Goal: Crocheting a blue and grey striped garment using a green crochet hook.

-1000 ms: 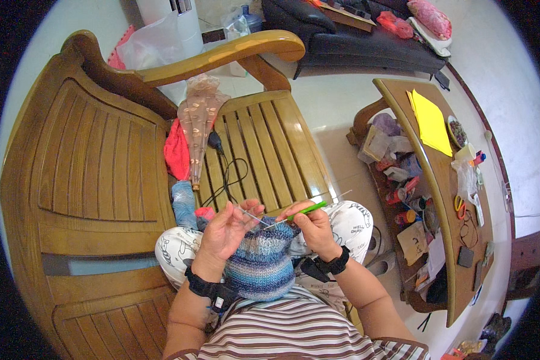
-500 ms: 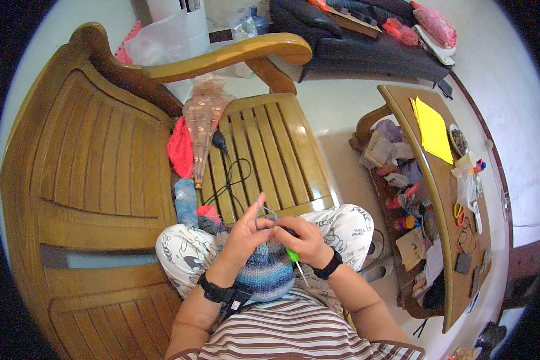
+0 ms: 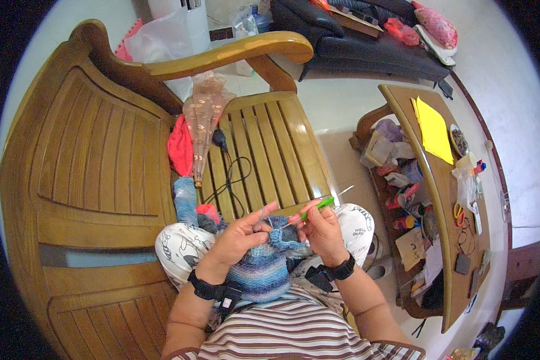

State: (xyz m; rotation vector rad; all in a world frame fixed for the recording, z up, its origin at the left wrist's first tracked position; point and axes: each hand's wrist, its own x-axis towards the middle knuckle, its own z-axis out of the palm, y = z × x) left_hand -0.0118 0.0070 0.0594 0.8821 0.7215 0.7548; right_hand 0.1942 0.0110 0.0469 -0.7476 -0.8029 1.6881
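A striped blue, grey and white knitted piece (image 3: 259, 275) lies gathered in my lap, its upper edge raised between my hands. My left hand (image 3: 241, 239) pinches that edge, with the index finger stretched out and a strand of yarn running by it. In my right hand (image 3: 325, 239) is a crochet hook (image 3: 318, 208) with a bright green handle. One thin metal end points left to the knitted edge; the other sticks out to the upper right. My right fingertips are close to the edge of the piece; whether they touch it is unclear. A light blue yarn bundle (image 3: 185, 201) rests beside my left knee.
On the slatted wooden bench (image 3: 276, 150) lie a folded patterned umbrella (image 3: 203, 129), a red cloth (image 3: 180, 147) and a black cable (image 3: 229, 180). To the right stands a wooden table (image 3: 429, 156) bearing yellow sheets (image 3: 432, 129) and scissors (image 3: 459, 214), its lower shelf crowded.
My right hand has moved slightly right and turned, so the hook's green handle swung from pointing down to up and right. The knitted edge now shows opened out between my hands.
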